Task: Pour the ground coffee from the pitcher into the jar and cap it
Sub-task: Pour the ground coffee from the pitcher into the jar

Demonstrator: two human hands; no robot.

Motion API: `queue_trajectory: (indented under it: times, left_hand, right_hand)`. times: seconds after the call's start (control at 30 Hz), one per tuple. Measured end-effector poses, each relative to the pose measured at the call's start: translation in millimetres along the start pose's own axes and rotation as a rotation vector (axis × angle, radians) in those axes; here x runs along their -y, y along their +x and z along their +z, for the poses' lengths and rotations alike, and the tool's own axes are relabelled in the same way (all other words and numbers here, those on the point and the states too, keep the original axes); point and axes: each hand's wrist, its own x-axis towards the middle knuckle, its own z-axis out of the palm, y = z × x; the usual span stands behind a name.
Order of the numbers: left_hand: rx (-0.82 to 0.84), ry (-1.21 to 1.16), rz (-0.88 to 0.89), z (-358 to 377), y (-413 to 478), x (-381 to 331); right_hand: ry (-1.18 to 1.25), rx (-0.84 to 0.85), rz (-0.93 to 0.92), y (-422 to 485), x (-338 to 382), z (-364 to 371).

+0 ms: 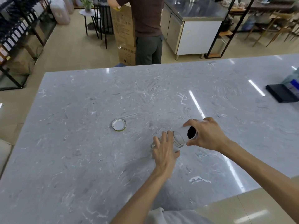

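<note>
Grey marbled table, clear jar, white lid, blk coffee

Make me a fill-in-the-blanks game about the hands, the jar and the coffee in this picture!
1. The right hand tips a white pitcher full of dark ground ____.
2. The left hand steadies the clear glass ____ on the table.
3. The lid lies on the table with its inside facing ____.
4. The lid is to the ____ of both hands.

Missing words: coffee; jar; up; left
</note>
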Motion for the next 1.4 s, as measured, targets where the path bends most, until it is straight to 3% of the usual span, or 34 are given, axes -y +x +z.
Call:
queue_trajectory:
  times: [1.17,1.4]
  left_hand:
    - [0.052,0.171,0.014,5,8,-10]
    - [0.043,0.104,0.004,6,13,-8]
  right_hand:
    - [-0.341,0.072,-0.134,16,11,-7]
    - [-0.412,0.088,-0.183,27,16,-12]
